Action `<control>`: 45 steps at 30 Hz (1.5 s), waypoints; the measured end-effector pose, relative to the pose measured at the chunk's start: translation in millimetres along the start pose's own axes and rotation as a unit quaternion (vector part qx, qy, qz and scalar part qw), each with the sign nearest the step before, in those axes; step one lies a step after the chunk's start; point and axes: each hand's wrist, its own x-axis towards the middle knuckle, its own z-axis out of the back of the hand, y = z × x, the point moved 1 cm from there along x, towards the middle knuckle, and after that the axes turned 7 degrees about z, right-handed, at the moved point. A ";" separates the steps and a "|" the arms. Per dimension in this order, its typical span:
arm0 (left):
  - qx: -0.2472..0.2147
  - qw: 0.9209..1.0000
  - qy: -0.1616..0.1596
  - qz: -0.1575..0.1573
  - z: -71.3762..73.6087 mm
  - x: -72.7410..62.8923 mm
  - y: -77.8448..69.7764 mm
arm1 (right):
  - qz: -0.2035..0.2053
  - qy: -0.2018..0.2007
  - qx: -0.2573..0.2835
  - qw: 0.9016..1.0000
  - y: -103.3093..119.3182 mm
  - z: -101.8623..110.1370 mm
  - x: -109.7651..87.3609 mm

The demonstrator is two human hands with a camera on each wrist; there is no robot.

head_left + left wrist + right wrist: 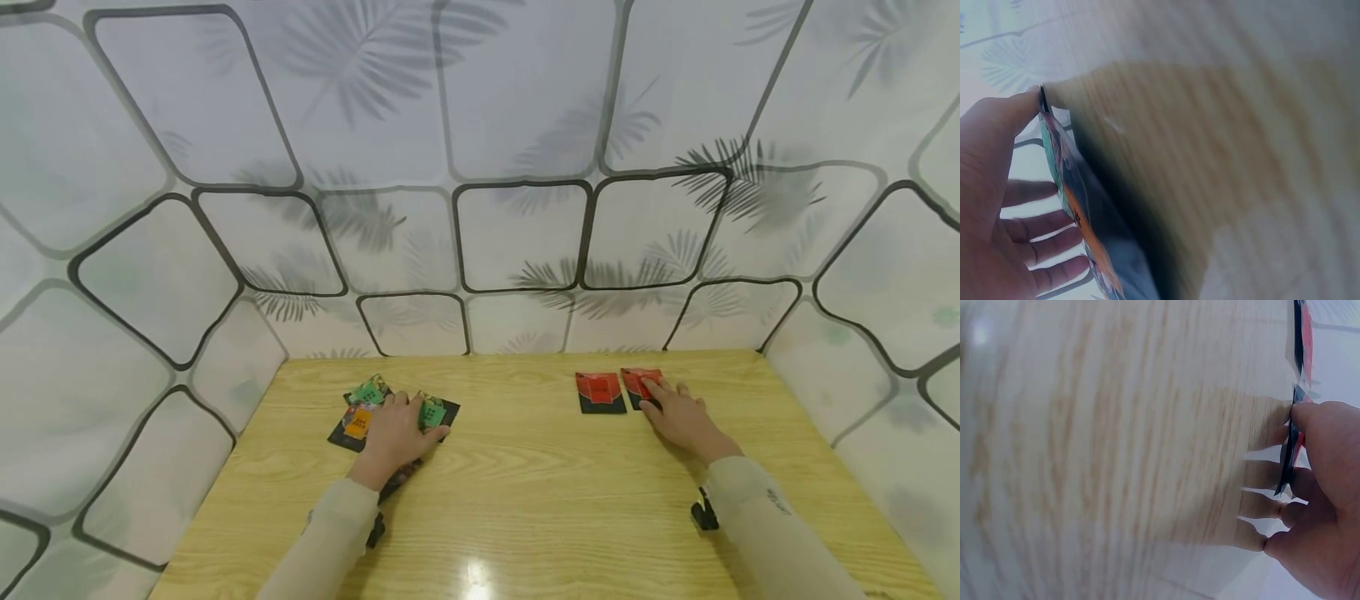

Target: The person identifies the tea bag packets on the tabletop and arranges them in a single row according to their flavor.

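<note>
At the left of the table, my left hand (393,433) rests over several loosely spread flat packets, fingers spread. Green-labelled packets (432,412) and an orange-labelled packet (357,422) show around it. In the left wrist view, the thumb of the left hand (991,187) touches the edge of a dark-backed packet (1110,225). Towards the back right, the fingers of my right hand (686,421) lie on a red and black packet (636,383), its thumb at the packet's near edge. A matching red packet (600,392) lies flat just left of it.
The pale wooden table (510,483) meets a patterned cloth wall (517,250) at the back, and the same cloth rises at both sides. Small black pieces sit at both wrists, and another dark packet (401,477) pokes out below the left hand.
</note>
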 end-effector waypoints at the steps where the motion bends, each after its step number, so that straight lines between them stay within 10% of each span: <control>1: 0.000 1.000 0.001 -0.006 -0.8 0.6 0.3 | 0.000 -0.001 0.000 1.000 0.2 0.1 0.0; 18: -0.028 0.999 -0.011 -0.012 -4.3 4.6 -6.5 | 0.000 -0.005 -0.008 1.000 0.6 0.8 0.3; 45: -0.038 0.995 0.073 -0.060 -6.1 12.6 -17.3 | -0.003 -0.006 -0.001 1.000 0.0 -0.8 -0.3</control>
